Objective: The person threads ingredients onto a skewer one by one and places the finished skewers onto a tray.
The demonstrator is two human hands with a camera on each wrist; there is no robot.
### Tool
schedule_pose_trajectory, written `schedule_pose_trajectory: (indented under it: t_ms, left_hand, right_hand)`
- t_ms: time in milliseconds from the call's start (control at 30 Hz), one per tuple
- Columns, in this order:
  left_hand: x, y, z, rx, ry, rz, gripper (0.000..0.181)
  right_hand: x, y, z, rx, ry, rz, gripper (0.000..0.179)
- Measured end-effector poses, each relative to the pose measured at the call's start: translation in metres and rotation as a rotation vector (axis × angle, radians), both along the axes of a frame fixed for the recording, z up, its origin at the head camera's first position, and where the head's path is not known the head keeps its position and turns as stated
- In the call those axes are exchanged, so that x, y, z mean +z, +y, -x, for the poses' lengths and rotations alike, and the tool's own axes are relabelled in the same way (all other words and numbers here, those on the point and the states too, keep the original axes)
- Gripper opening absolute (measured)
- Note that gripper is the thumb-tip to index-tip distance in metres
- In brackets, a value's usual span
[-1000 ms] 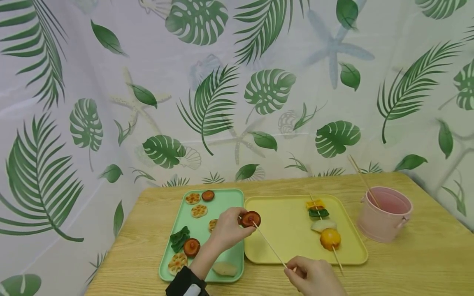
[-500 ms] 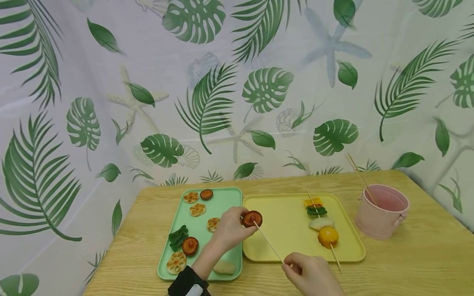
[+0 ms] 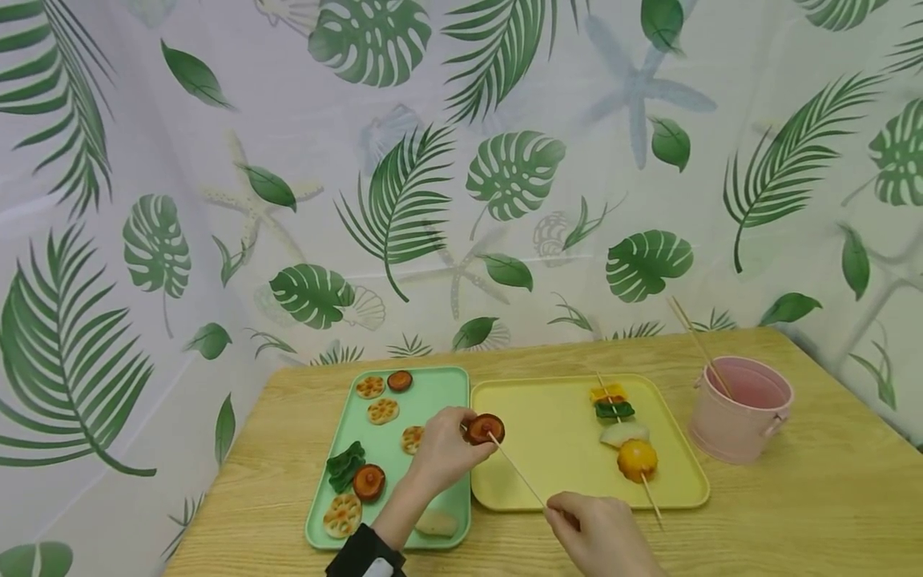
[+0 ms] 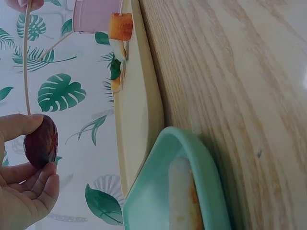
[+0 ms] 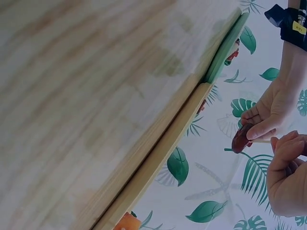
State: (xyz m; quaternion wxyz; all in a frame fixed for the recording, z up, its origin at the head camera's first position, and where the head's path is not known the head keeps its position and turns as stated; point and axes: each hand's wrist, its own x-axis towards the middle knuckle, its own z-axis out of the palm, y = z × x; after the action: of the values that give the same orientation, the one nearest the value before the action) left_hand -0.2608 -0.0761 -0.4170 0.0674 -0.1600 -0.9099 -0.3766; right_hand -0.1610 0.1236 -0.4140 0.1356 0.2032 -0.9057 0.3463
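My left hand point(image 3: 449, 450) pinches a round brown mushroom piece point(image 3: 485, 429) between thumb and fingers, above the seam of the two trays. In the left wrist view the mushroom piece point(image 4: 41, 141) shows edge-on, with the thumb at its upper edge. A thin wooden skewer point(image 3: 517, 470) runs from the middle of the mushroom piece to my right hand point(image 3: 602, 529), whose thumb and fingers pinch it. A short tip shows at the mushroom's far side by the left fingers. The right wrist view shows both hands close together, the right one point(image 5: 288, 175) with curled fingers.
A green tray point(image 3: 440, 385) holds lotus root slices point(image 3: 342, 514), mushroom pieces point(image 3: 369, 482), a green leaf point(image 3: 346, 466) and a pale piece point(image 3: 436, 523). On the yellow tray point(image 3: 526, 393) lies a loaded skewer point(image 3: 638, 460). A pink bucket point(image 3: 739, 429) with skewers stands right.
My right hand has come slightly nearer the mushroom piece, so less skewer shows between them. The left hand keeps its hold. The whole view has shifted a little.
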Motion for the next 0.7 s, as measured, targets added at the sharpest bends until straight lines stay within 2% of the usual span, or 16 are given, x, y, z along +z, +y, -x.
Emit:
schedule_pose_trajectory:
  t_ms: [200,300,367,567,700]
  left_hand:
    - [0.001,0.003,-0.001,0.012,0.015,-0.013,0.042]
    - [0.001,0.004,-0.001,0.023,0.020,-0.015,0.042]
    - [0.001,0.004,-0.001,0.030,0.023,-0.016,0.041]
    - [-0.001,0.005,0.000,0.043,0.044,-0.028,0.038]
    - [-0.001,0.005,0.000,0.040,0.061,-0.027,0.031]
  right_hand:
    - [0.002,-0.004,0.003,-0.022,-0.026,0.003,0.011]
    - [0.003,-0.006,0.003,-0.035,-0.007,-0.024,0.010]
    - [0.002,-0.007,0.003,-0.042,0.026,-0.054,0.009]
    - [-0.003,-0.010,0.006,-0.045,0.208,-0.102,0.012]
    - [-0.004,-0.011,0.007,-0.051,0.231,-0.082,0.013]
